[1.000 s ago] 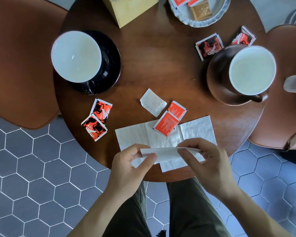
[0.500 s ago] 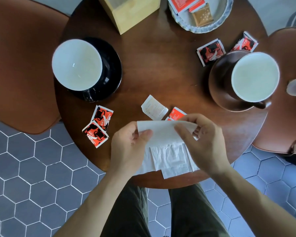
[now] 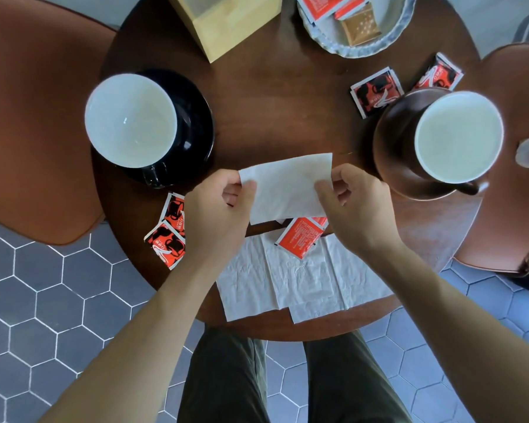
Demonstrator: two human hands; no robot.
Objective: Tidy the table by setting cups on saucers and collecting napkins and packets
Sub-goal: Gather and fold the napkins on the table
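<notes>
A: What's different from a second ago?

B: The folded napkin (image 3: 286, 187) is up off the table (image 3: 281, 111), carried away from the near edge. The left hand (image 3: 217, 215) pinches its left end, the right hand (image 3: 355, 206) its right end, fingers curled round the paper.

A: And the rest?

B: Two flat napkins (image 3: 300, 282) lie near the edge, a red packet (image 3: 300, 236) on them. Collecting looks just begun; both cups sit on saucers.
</notes>
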